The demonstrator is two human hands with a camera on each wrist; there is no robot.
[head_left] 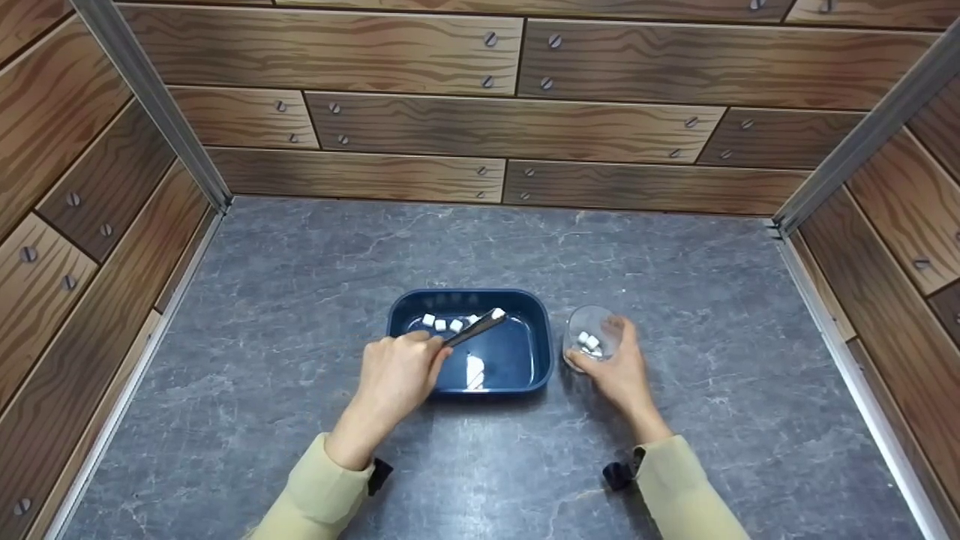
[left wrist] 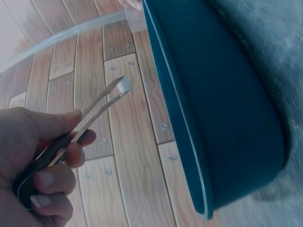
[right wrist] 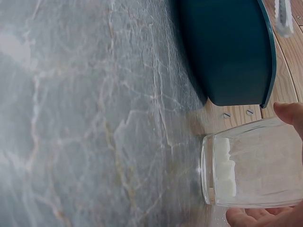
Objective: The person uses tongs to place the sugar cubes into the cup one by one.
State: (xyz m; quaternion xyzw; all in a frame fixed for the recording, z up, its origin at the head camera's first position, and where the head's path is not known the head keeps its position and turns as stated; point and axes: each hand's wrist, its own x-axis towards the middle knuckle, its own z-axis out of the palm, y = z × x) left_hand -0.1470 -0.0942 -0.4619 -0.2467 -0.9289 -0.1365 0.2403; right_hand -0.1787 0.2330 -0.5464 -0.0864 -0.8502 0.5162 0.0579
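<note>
My left hand (head_left: 401,367) grips a pair of small serrated tongs (left wrist: 90,118) above a blue rectangular tub (head_left: 495,367). Pinched between the tong tips is one white cube (left wrist: 124,84), held over the tub's right half. Several more white cubes (head_left: 440,325) lie in a row along the tub's far side. To the right of the tub, my right hand (head_left: 622,367) holds a clear glass (right wrist: 260,165) upright on the table, thumb on the near side and fingers round the far side. A few white cubes (head_left: 589,341) sit at the bottom of the glass.
The tub and glass stand close together on a grey marbled tabletop (head_left: 315,270). Wood-patterned panels (head_left: 420,120) wall in the back and both sides, with metal posts (head_left: 161,105) at the corners.
</note>
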